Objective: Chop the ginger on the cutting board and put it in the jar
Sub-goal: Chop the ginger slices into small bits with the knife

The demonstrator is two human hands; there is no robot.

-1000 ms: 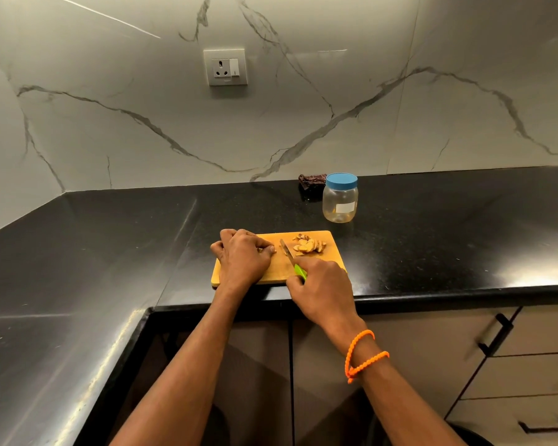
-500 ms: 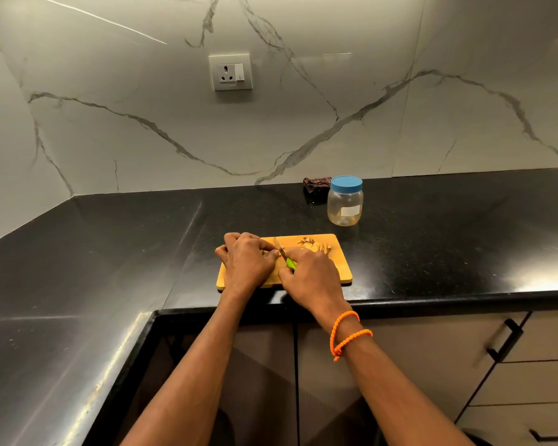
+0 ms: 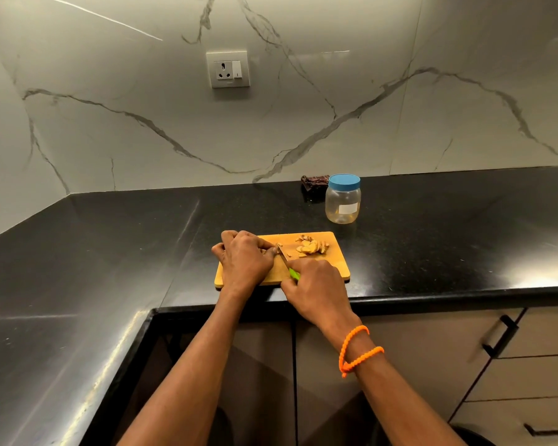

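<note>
On the cutting board (image 3: pixel 337 263), the left hand (image 3: pixel 244 257) pins unseen ginger beside the knife (image 3: pixel 286 260) gripped by the right hand (image 3: pixel 316 286); a slip could nick fingertips. Slices (image 3: pixel 313 247) lie behind; the jar (image 3: pixel 342 201) is capped.

black counter (image 3: pixel 432 252) carries cutting board (image 3: pixel 337 263), jar (image 3: pixel 342 201) and dark cloth (image 3: pixel 313 185).

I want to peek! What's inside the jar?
The jar looks empty through its clear side. Its blue lid is on, and a white label hides a small patch.
</note>
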